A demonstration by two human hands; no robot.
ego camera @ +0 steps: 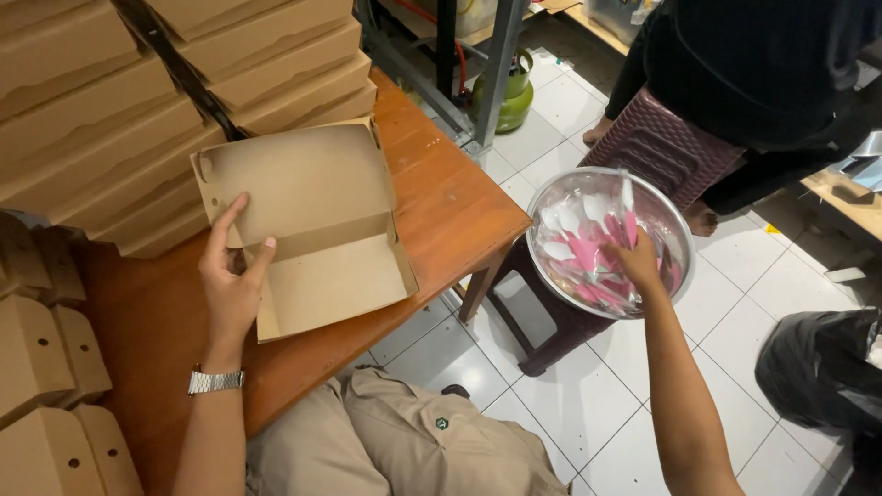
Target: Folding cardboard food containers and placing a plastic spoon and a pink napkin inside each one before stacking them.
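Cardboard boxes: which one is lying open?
The brown box on the wooden table, held by the left hand: lid flat. The stacked boxes behind are closed.

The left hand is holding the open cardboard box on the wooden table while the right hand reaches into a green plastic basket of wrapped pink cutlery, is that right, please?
Not quite: the right hand reaches into a shiny metal bowl, not a green plastic basket, as the head view shows. The left hand does hold the open cardboard box on the wooden table.
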